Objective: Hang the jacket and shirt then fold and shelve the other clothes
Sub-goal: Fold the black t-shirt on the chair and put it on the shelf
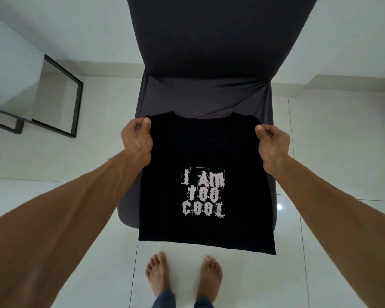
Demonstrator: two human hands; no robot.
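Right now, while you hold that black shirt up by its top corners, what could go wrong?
The left hand and right hand each pinch only a top corner of the black shirt; if one grip slips, it could drop onto the floor by the bare feet. Its sleeves seem tucked behind, so in the air that fold may fall open.

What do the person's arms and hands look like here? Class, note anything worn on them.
The left arm and right arm are bare as far up as the frame shows; no sleeves appear. The left hand and right hand wear no gloves, rings, watch or bracelet on the sides visible. No markings show.
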